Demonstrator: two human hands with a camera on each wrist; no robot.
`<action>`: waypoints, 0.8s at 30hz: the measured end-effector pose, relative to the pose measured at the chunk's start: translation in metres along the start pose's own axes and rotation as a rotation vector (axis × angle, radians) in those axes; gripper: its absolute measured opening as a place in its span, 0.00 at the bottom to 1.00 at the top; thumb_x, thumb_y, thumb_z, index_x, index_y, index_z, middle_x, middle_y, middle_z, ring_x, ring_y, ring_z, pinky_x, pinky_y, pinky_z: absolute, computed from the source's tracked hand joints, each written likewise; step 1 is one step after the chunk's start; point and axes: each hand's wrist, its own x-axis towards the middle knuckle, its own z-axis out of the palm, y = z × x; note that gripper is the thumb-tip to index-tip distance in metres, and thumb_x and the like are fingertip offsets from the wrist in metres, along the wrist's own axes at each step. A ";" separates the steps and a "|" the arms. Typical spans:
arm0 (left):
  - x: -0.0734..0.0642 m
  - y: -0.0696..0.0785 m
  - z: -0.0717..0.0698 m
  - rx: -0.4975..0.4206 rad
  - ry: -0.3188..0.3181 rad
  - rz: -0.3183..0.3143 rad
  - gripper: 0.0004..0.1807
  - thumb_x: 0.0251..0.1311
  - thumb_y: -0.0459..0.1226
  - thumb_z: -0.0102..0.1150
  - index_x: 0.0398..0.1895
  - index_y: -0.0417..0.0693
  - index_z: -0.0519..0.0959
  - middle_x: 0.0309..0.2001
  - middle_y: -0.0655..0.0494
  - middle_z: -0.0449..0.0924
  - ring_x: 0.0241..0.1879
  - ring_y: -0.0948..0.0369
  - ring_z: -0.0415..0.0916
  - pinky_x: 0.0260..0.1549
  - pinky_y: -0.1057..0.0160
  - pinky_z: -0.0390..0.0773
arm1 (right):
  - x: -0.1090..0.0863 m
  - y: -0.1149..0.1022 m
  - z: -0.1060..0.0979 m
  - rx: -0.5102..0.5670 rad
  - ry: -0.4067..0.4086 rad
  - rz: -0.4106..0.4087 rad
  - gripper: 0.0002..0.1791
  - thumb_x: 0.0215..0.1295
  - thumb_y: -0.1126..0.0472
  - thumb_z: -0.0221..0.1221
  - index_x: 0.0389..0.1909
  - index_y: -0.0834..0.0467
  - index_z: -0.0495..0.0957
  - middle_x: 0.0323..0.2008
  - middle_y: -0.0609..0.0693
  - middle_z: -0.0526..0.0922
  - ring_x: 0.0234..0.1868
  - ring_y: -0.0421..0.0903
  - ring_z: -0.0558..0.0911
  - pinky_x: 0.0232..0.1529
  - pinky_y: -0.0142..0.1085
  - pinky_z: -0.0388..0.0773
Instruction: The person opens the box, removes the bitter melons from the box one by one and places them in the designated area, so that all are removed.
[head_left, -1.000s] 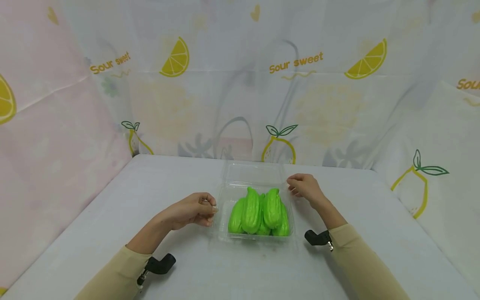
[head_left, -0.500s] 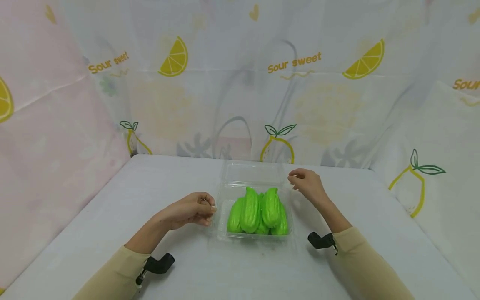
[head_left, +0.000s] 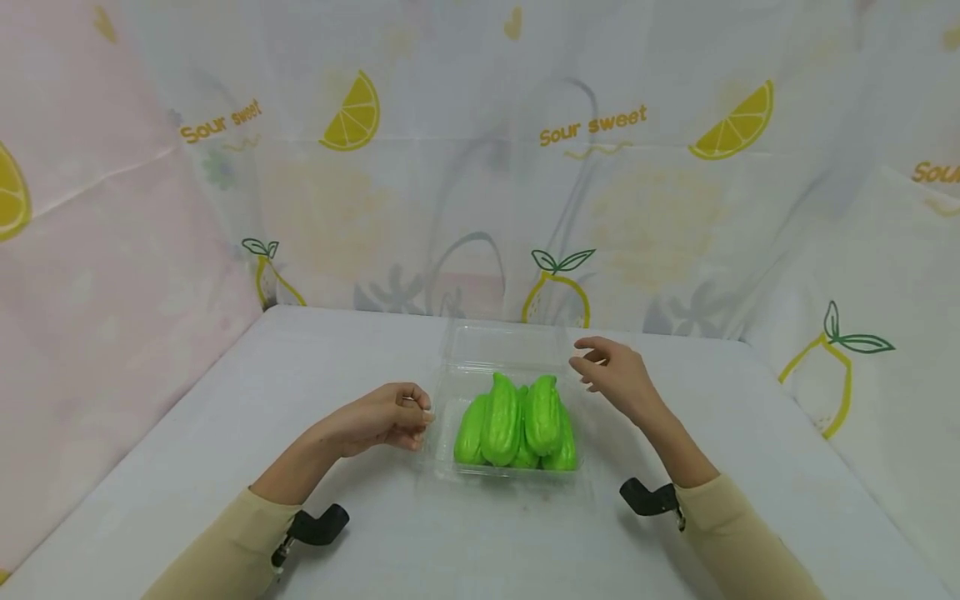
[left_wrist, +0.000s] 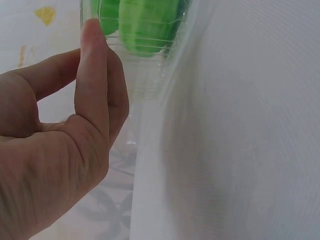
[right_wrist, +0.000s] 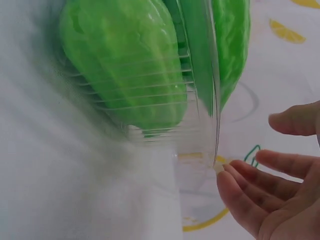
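A clear plastic clamshell box (head_left: 517, 472) stands on the white table, its lid (head_left: 508, 347) folded back. Several bumpy green gourds (head_left: 501, 425) lie piled inside. My left hand (head_left: 382, 421) pinches the box's left rim; in the left wrist view, the thumb (left_wrist: 92, 65) lies at the wall with the fingers bent behind it. Past the box's back right corner is my right hand (head_left: 617, 377), thumb and forefinger parted and nothing between them. In the right wrist view, a lower fingertip of this right hand (right_wrist: 275, 192) is right at the box's rim (right_wrist: 216, 110).
White cloth covers the table (head_left: 337, 533). A lemon-print curtain (head_left: 420, 192) hangs behind and along both sides. Black camera mounts, left (head_left: 318, 527) and right (head_left: 648, 497), stick out below the wrists.
My right hand has lifted slightly up and away from the box's right side, and its thumb and forefinger have parted. The left hand, the box and the gourds have stayed in place.
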 end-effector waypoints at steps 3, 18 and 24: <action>0.000 0.000 0.000 -0.003 0.000 0.001 0.13 0.68 0.35 0.56 0.47 0.38 0.65 0.28 0.55 0.74 0.27 0.63 0.78 0.32 0.67 0.84 | -0.005 -0.004 0.001 0.002 -0.002 -0.001 0.24 0.70 0.52 0.57 0.63 0.59 0.74 0.48 0.63 0.85 0.40 0.58 0.87 0.41 0.46 0.86; 0.002 -0.002 -0.001 -0.001 0.001 0.003 0.14 0.68 0.36 0.57 0.47 0.38 0.65 0.28 0.55 0.74 0.27 0.63 0.77 0.31 0.68 0.83 | -0.021 -0.023 0.004 -0.099 -0.149 0.013 0.30 0.67 0.44 0.61 0.66 0.53 0.71 0.50 0.59 0.85 0.36 0.51 0.87 0.37 0.38 0.83; 0.001 -0.001 0.000 -0.005 0.003 0.000 0.14 0.68 0.36 0.57 0.47 0.38 0.65 0.28 0.55 0.75 0.26 0.63 0.77 0.31 0.68 0.83 | -0.027 -0.032 0.007 -0.120 -0.217 0.022 0.34 0.65 0.42 0.62 0.68 0.54 0.70 0.49 0.59 0.85 0.35 0.49 0.87 0.36 0.39 0.83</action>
